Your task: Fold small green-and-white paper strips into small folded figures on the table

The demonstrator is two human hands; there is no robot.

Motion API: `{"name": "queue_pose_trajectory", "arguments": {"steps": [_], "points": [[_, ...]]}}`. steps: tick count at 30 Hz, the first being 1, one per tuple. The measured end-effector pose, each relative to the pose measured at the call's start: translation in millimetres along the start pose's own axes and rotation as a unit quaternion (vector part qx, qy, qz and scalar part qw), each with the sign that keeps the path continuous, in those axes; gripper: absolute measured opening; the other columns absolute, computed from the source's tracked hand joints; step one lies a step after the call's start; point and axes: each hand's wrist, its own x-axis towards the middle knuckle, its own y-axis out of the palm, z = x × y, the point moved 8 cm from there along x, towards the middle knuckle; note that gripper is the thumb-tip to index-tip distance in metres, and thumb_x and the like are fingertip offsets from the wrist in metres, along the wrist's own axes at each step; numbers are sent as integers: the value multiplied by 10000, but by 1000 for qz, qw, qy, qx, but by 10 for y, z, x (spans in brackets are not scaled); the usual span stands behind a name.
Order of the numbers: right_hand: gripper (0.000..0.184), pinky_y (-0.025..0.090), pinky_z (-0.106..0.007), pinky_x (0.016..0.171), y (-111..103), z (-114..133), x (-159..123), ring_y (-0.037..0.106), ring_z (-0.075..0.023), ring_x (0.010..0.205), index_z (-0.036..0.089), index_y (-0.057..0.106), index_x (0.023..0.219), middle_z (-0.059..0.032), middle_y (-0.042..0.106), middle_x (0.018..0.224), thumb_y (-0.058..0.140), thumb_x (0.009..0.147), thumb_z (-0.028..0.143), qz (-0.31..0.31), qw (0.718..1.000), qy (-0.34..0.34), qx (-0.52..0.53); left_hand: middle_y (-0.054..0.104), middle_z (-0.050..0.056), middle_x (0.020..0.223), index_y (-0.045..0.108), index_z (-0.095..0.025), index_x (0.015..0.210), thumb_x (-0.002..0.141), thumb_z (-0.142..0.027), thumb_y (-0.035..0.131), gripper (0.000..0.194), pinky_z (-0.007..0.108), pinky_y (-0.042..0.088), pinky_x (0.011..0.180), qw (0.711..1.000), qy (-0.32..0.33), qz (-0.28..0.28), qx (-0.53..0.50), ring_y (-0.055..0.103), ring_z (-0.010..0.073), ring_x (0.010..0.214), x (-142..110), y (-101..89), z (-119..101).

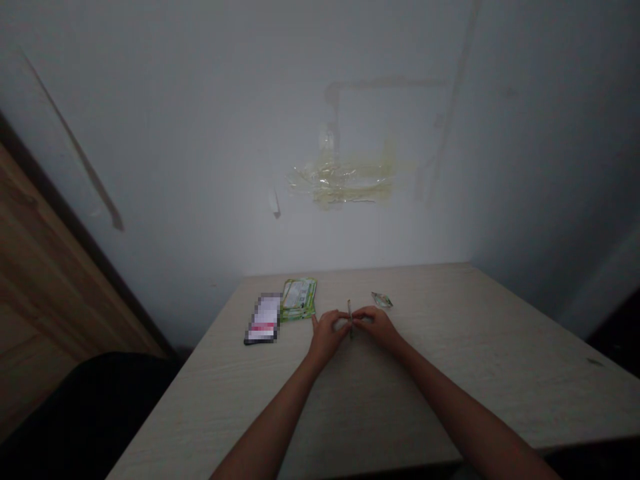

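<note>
Near the middle of the table, my left hand (330, 331) and my right hand (376, 325) meet, fingertips pinched on a thin flat piece (350, 307). It stands nearly edge-on to me, so its faces are hidden and I cannot make out its kind. Left of my left hand lies a small stack of green and white printed packets (299, 297). Just beyond my right hand rests a small crumpled or folded piece (383, 299) with green and white print.
A phone (264, 319) with a blurred screen lies beside the packets. The pale wood-grain table (450, 373) reaches back to a grey wall (200, 133) with clear tape (345, 181) stuck on it. Wooden boards (55, 260) and a dark shape (95, 407) stand at the left.
</note>
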Motion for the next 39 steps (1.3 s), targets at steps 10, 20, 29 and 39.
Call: {"name": "queue_pose_trajectory", "arguments": {"steps": [10,20,29,39], "points": [[259,491,-394,890,6,44,5,675,-234,902,198,752,910,-77,747,915,665,783,407,16,999,7,30,698,36,1140,701,-292,1017,805,-384,607,250,610,-7,1150,1000,3,3,-15,564,238,1164,-1,1,-18],[280,498,-399,881,13,85,3,679,-241,901,186,752,893,-87,748,910,663,773,423,20,999,24,36,703,25,1114,697,-289,987,777,-367,638,232,615,-46,1144,1000,2,-2,-18,574,239,1146,1,8,5],[294,520,-389,848,4,126,1,691,-238,858,179,748,863,-87,751,881,672,753,441,26,997,34,57,708,26,1101,703,-278,962,771,-365,636,220,620,-62,1141,1000,-12,1,-13,569,235,1142,-2,-27,-30],[272,528,-391,832,-10,109,-2,699,-240,841,174,747,859,-87,755,865,681,738,409,14,996,49,70,702,30,1125,699,-278,991,764,-363,636,251,615,-66,1143,1000,-20,-6,-13,562,240,1156,1,-42,-17]]}}
